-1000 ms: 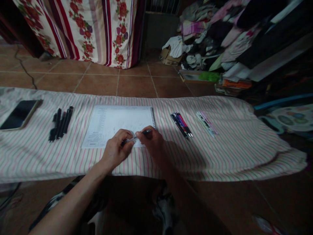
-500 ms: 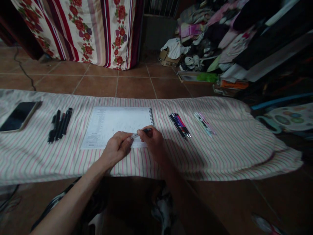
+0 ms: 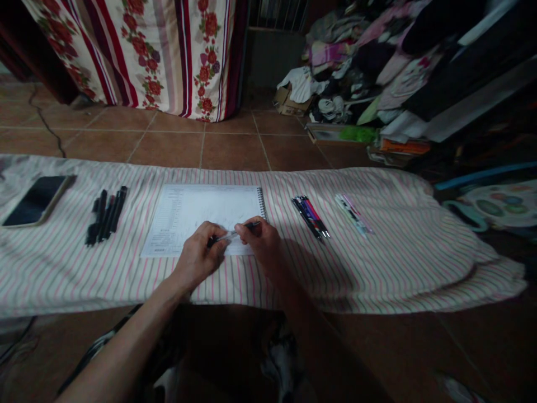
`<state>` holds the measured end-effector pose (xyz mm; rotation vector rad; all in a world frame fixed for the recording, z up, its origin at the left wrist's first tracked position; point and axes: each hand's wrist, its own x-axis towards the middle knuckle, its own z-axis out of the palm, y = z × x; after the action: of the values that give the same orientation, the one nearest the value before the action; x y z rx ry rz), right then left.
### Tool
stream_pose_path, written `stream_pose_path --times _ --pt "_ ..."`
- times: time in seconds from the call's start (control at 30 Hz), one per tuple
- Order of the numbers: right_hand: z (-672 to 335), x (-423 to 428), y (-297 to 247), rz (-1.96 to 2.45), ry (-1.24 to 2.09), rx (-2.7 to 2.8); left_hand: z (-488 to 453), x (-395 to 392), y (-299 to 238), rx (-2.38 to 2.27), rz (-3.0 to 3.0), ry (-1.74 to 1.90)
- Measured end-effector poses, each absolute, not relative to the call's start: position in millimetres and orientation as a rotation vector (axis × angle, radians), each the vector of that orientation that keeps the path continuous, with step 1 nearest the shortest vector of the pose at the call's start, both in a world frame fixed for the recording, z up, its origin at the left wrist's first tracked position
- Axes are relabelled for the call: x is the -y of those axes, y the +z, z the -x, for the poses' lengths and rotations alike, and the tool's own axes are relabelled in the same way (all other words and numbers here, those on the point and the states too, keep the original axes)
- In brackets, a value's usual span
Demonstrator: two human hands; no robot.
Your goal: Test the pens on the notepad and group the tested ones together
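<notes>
Both my hands meet over the near edge of a white spiral notebook [image 3: 197,215] that lies open on a pink-striped cloth [image 3: 377,263]. My left hand [image 3: 200,256] and my right hand [image 3: 260,243] are closed on the two ends of one pen [image 3: 232,233], which has a clear barrel and a dark end. The pen lies nearly level, just above the page.
A dark phone [image 3: 36,200] lies at the cloth's far left, with a bunch of black pens [image 3: 106,215] beside it. Right of the notebook are a group of coloured pens [image 3: 311,216] and some pale pens [image 3: 353,214]. Piled clothes and boxes [image 3: 356,73] fill the back right; a flowered curtain [image 3: 138,50] hangs behind.
The hands have stayed on the pen over the notebook's near edge, only shifting their grip slightly. The view has moved a little.
</notes>
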<state>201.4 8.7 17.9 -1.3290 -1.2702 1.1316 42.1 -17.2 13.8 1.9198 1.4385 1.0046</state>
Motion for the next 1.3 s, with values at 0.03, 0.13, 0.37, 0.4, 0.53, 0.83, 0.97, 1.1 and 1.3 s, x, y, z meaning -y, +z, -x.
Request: stream_pose_path --times 0.03,0.13,0.37,0.4,0.53,0.83,0.97,1.1,1.3 --pt "-201.1 -8.9 17.9 1.326 1.131 1.269 -42.4 17.5 14.8 -1.443 -1.934 1.009" --pt "-200.5 -9.7 17.1 1.315 1.133 1.259 -41.6 16.7 16.9 -1.453 -2.005 0.996" --pt "-202.1 -10.2 19.9 1.306 1.138 1.245 -38.3 13.1 19.4 -1.427 -1.957 0.967" --pt "-202.6 -10.2 20.7 1.311 1.141 1.247 -38.0 13.2 20.3 -1.397 -1.972 0.966" --pt "-204.1 -10.0 21.1 1.304 1.156 1.268 -36.6 13.3 22.9 -1.337 -2.027 0.963" --pt "-200.1 -9.7 12.8 1.331 1.161 1.256 -33.9 15.8 17.4 -1.438 -2.015 0.911" --pt "-197.6 -10.0 11.5 1.326 1.161 1.251 -34.8 18.2 17.4 -1.454 -2.044 0.975" --pt "-194.6 -10.5 8.8 1.261 1.176 1.228 -39.7 20.8 20.2 -1.545 -2.121 0.997" --pt "-192.3 -11.6 4.7 1.237 1.177 1.219 -43.8 20.5 19.3 -1.648 -2.071 0.980"
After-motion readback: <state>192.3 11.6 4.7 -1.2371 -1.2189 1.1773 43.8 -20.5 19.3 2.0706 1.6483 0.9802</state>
